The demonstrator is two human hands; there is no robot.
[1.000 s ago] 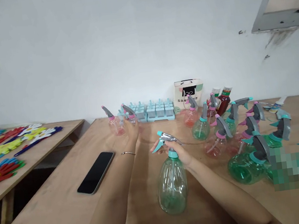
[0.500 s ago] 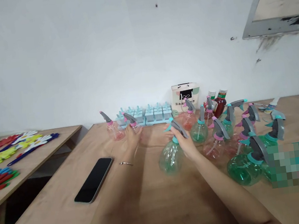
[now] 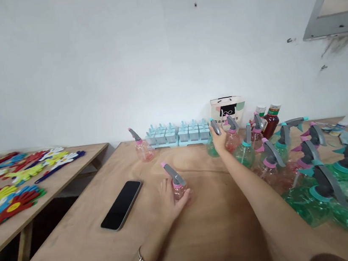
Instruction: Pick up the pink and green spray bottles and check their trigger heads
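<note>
My left hand is closed round the pink spray bottle, whose grey trigger head leans up and left above the fingers. Farther off, my right hand grips a green spray bottle by its grey and teal head; the hand covers part of it. Beside it on the right stands another pink spray bottle. A lone pink spray bottle is upright at the back left.
Several pink and green spray bottles crowd the right side. Pale blue popsicle moulds, a paper bag and sauce bottles line the wall. A black phone lies left. Colourful felt hands cover the neighbouring table.
My left hand has brought its pink spray bottle nearer, to the table's middle. My right hand has moved the green bottle back toward the paper bag. The view has shifted left.
</note>
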